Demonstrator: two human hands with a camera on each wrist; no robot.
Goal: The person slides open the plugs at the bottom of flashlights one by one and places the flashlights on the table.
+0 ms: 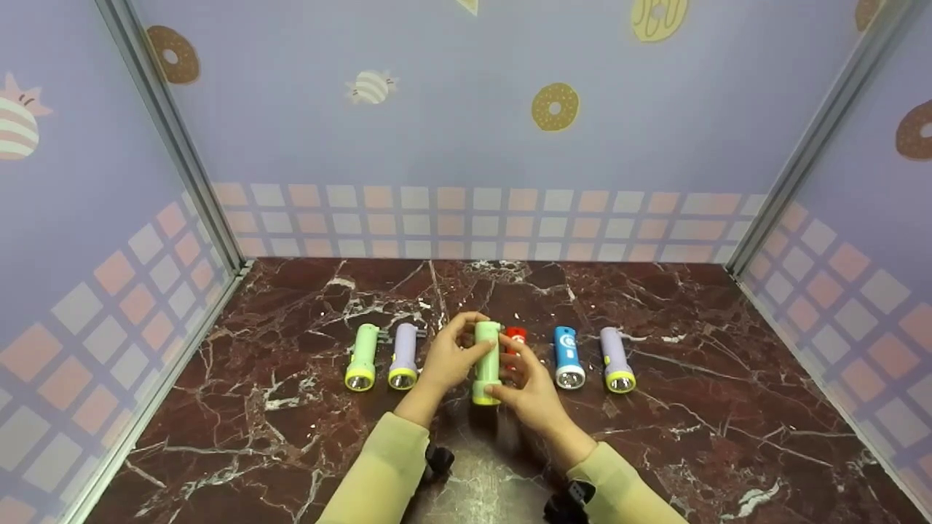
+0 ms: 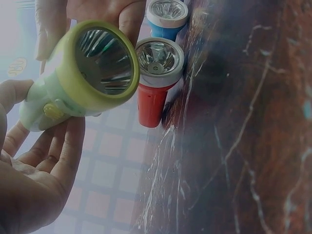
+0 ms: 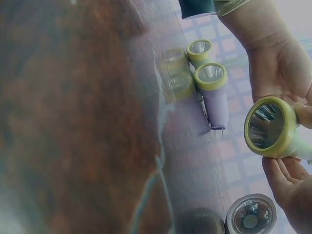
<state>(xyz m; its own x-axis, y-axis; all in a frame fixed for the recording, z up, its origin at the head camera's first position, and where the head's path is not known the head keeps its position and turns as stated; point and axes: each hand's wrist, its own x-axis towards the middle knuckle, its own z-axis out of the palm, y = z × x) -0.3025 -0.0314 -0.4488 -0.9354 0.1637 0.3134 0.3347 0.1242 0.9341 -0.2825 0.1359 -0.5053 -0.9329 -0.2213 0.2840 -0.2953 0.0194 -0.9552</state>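
Observation:
A light green flashlight (image 1: 486, 364) with a yellow lens ring is held in both hands, its lens end toward me. My left hand (image 1: 453, 356) grips it around the rear part, fingers behind and thumb on the near side. From the other side, my right hand (image 1: 531, 386) pinches it near the lens ring with the thumb. In the left wrist view, its yellow switch (image 2: 52, 111) and reflector (image 2: 107, 61) show, with the body off the table. Partly behind the right hand lies a red flashlight (image 1: 516, 335), whose silver lens ring (image 2: 160, 56) faces the camera.
Left of the hands, another green flashlight (image 1: 362, 356) and a purple flashlight (image 1: 404, 356) lie side by side. To the right are a blue flashlight (image 1: 566, 353) and a second purple one (image 1: 616, 356). Patterned walls (image 1: 451, 145) enclose the dark red marbled table (image 1: 255, 407).

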